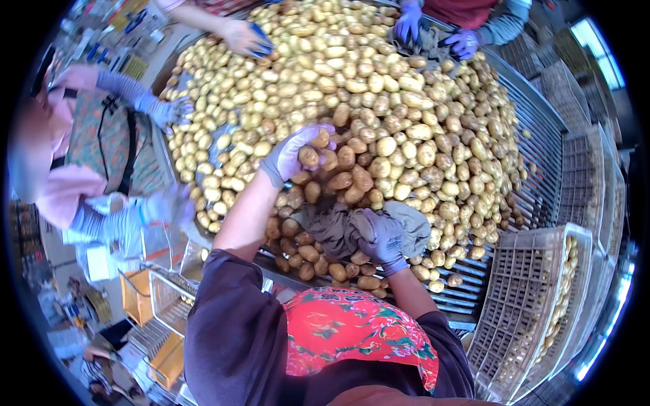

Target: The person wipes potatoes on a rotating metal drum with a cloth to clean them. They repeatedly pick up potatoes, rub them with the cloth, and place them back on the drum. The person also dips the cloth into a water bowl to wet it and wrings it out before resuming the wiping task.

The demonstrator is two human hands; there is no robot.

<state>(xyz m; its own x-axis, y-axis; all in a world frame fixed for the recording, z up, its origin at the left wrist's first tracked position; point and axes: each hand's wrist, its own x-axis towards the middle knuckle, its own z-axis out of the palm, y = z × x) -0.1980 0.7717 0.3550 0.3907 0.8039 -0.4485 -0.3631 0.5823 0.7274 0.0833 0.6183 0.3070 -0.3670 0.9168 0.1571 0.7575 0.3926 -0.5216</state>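
A large heap of potatoes [379, 88] covers a metal sorting table. My left hand [292, 154], in a pale purple glove, is closed around a potato [308, 157], and a second one lies against its fingers. Browner potatoes [345, 159] sit just right of those fingers. Closer to my body, my right hand [384, 238], in a greyish purple glove, grips a crumpled dark grey cloth [332, 229]. The cloth rests on the potatoes, and part of it spreads out right of that hand.
Plastic crates [518, 298] stand along the right, one with potatoes in it. A slatted metal surface [542, 162] shows beside the heap. At the left a co-worker in grey gloves [172, 111] reaches in; two more people's hands [244, 37] are at the far side.
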